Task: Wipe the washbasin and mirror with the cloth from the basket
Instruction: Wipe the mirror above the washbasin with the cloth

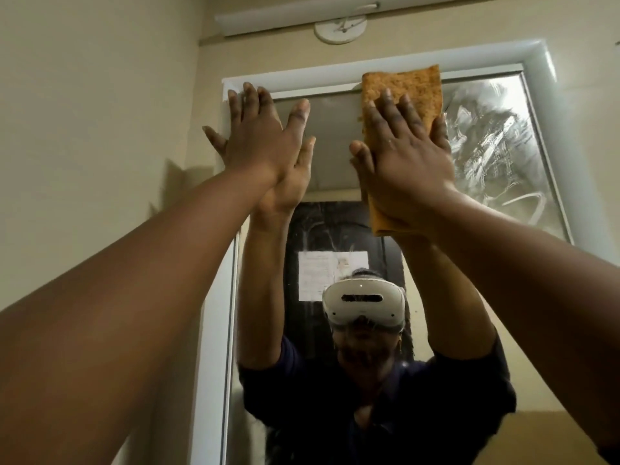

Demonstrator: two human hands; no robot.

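The wall mirror (496, 156) fills the upper middle of the view, in a white frame, with soapy streaks on its right part. My right hand (407, 152) presses a folded orange cloth (402, 87) flat against the glass near the top edge, fingers spread over it. My left hand (260, 135) lies flat and spread on the mirror's top left corner, holding nothing. The reflection shows a person with both arms raised. The washbasin is out of view.
A cream wall (94, 105) runs along the left of the mirror. Above the frame hang a white tube light (295, 20) and a round ceiling fitting (340, 30). The glass reflects a dark door with a paper sheet (322, 273).
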